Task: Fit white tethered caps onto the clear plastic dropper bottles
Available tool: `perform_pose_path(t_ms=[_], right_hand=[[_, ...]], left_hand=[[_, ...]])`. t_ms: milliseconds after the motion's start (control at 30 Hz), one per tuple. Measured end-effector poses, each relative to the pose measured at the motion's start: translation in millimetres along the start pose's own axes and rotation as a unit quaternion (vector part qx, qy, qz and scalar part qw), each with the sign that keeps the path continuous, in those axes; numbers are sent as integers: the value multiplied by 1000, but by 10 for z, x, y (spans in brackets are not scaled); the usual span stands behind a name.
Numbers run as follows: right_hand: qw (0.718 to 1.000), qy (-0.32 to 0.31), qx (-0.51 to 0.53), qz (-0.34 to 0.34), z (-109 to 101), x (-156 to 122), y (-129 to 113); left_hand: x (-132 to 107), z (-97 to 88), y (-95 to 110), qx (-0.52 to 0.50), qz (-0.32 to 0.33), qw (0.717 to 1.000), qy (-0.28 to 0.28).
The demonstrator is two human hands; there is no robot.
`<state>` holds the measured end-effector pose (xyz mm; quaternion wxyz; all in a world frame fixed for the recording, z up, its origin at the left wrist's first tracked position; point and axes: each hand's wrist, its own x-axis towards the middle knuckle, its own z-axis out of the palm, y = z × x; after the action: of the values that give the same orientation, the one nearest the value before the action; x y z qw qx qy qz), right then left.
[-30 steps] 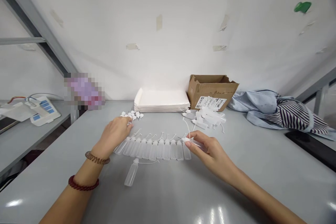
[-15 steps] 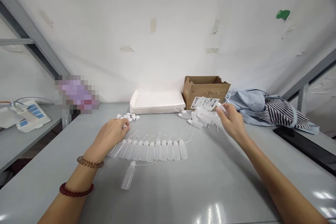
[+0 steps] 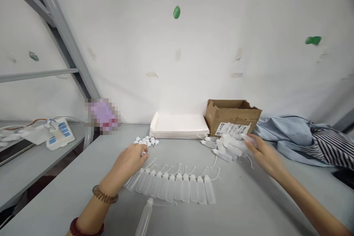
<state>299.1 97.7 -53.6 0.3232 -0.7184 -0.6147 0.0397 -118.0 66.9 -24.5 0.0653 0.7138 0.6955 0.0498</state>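
Several small clear plastic bottles (image 3: 177, 188) lie side by side in a row on the grey table (image 3: 249, 206), caps hanging on thin tethers. My left hand (image 3: 129, 164) rests at the left end of the row, fingers curled near a cluster of small white caps (image 3: 146, 141). My right hand (image 3: 262, 155) reaches to a loose pile of bottles (image 3: 226, 146) in front of the cardboard box (image 3: 232, 116), its fingers closed on one bottle at the pile's right side. A single bottle (image 3: 144, 219) lies apart near the front edge.
A stack of white sheets (image 3: 179, 125) sits against the wall. Blue and striped clothing (image 3: 306, 142) lies at the right. A lower side table on the left carries a white device with blue buttons (image 3: 59, 132). Grey metal frame bars (image 3: 63, 33) rise at the left.
My right hand went from the right end of the row to the loose pile by the box and stays there. My left hand barely moved. The camera tilted upward.
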Motion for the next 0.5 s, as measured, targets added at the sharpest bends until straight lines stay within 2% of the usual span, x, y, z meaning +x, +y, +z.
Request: perform_pose_path(t_ms=[200,333,500], right_hand=[[1000,2,-23,-8,-64,25,86],[998,18,-42,-31,-72,-9,57],[999,27,-18,-30,-41,1,-16]], left_hand=[[-20,21,20,-23,-9,1000,-8],[-26,24,69,-27,-5,999,-19],[-7,40,83,-23,3,999,-27]])
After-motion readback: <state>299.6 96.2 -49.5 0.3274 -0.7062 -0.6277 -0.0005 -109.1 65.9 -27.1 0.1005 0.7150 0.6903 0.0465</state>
